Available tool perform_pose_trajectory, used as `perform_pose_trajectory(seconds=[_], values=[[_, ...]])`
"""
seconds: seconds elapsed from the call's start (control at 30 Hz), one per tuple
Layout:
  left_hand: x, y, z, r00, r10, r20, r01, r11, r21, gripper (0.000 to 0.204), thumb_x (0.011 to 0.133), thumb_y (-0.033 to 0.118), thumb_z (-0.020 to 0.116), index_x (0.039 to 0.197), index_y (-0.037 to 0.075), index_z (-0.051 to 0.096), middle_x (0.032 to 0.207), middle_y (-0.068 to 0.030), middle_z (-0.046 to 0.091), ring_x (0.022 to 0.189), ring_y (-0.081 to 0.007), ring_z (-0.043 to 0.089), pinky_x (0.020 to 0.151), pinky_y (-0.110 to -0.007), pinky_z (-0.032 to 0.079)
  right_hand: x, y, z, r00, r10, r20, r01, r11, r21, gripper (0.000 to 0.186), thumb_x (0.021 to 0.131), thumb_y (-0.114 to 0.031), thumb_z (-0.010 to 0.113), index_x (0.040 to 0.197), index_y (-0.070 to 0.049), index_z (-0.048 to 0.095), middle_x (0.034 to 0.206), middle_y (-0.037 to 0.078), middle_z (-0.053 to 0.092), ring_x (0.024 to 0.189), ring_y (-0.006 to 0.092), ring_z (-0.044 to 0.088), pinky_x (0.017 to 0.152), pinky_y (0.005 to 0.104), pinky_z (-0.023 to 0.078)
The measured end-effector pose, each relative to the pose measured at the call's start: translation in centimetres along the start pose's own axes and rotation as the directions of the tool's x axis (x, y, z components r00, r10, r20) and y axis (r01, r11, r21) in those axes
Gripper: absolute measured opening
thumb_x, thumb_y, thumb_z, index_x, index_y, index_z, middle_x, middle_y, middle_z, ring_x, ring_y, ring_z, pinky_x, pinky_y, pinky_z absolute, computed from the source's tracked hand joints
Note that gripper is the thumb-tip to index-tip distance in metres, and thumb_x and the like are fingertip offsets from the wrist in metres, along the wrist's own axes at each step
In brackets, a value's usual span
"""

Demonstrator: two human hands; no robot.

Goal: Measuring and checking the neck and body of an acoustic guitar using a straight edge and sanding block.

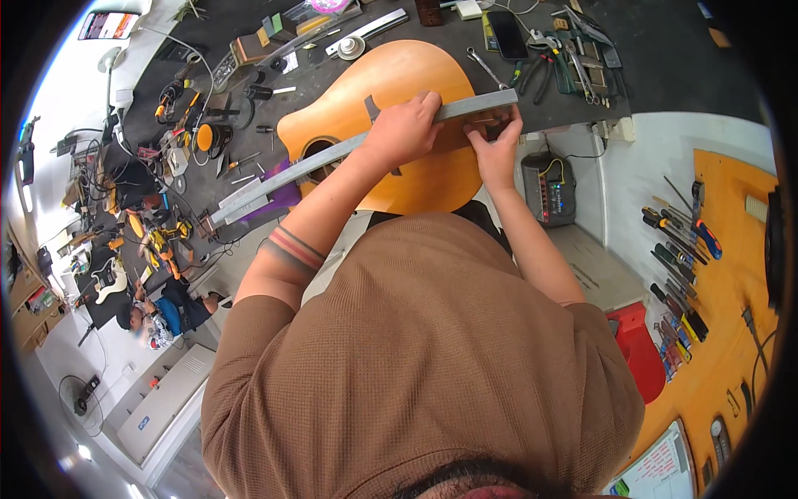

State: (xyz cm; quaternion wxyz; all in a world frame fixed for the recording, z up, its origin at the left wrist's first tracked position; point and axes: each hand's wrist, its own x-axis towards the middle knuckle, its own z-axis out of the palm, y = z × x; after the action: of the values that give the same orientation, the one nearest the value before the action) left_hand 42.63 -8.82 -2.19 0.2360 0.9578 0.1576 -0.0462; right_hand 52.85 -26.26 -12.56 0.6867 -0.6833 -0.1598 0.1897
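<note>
An acoustic guitar [407,79] with a pale orange-brown top lies on the dark workbench. A long grey metal bar [291,172] runs diagonally above it, along the neck, past the soundhole [318,158] and over the bridge end. My left hand [403,129] is closed on the bar near the dark bridge [371,106]. Below the bar's right end is my right hand [499,154], thumb and fingers apart, fingertips by the bar and the guitar top. What lies between those fingers is in shadow. Under the neck shows a purple cloth [283,195].
Beyond the guitar lie a wrench [486,66], a phone [505,35] and pliers [544,75]. Cables and tools crowd the bench's left side, with a yellow power drill [165,245]. An amplifier-like box [549,190] stands at right, near an orange tool board [723,308]. Another person [158,320] sits far left.
</note>
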Motion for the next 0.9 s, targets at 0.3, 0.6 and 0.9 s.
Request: perform_pose_trajectory(seconds=[0.3, 0.6, 0.9], values=[[0.0, 0.1, 0.8, 1.000, 0.012, 0.008, -0.012, 1.000, 0.021, 0.030, 0.097, 0.025, 0.070, 0.113, 0.006, 0.053, 0.106, -0.0169, 0.070, 0.099, -0.0415, 0.070, 0.080, -0.052, 0.056, 0.5, -0.4, 0.1, 0.998, 0.034, 0.045, -0.032, 0.999, -0.025, 0.107, 0.084, 0.009, 0.076, 0.166, -0.001, 0.008, 0.161, 0.019, 0.037, 0.151, 0.0292, 0.042, 0.125, 0.0409, 0.036], [0.1, -0.3, 0.5, 1.000, -0.019, 0.021, 0.019, 1.000, 0.019, 0.029, 0.096, 0.023, 0.071, 0.113, 0.008, 0.053, 0.106, -0.0158, 0.071, 0.101, -0.0404, 0.070, 0.081, -0.052, 0.056, 0.5, 0.5, 0.3, 0.997, -0.009, 0.074, 0.007, 0.999, 0.035, 0.111, 0.083, 0.008, 0.078, 0.166, -0.001, 0.005, 0.157, 0.019, 0.042, 0.146, 0.0286, 0.046, 0.122, 0.0403, 0.038], [-7.8, -3.6, -4.0, 0.973, -0.010, -0.232, -0.007, 0.997, -0.071, 0.057, 0.090, 0.022, 0.080, 0.139, 0.006, 0.057, 0.125, -0.0170, 0.067, 0.119, -0.0384, 0.063, 0.102, -0.047, 0.052, 2.1, -1.5, -3.6, 0.968, 0.235, 0.092, -0.244, 0.964, 0.102, 0.074, 0.111, -0.038, 0.054, 0.167, -0.003, 0.023, 0.146, 0.012, 0.054, 0.124, 0.0213, 0.061, 0.103, 0.0387, 0.049]])
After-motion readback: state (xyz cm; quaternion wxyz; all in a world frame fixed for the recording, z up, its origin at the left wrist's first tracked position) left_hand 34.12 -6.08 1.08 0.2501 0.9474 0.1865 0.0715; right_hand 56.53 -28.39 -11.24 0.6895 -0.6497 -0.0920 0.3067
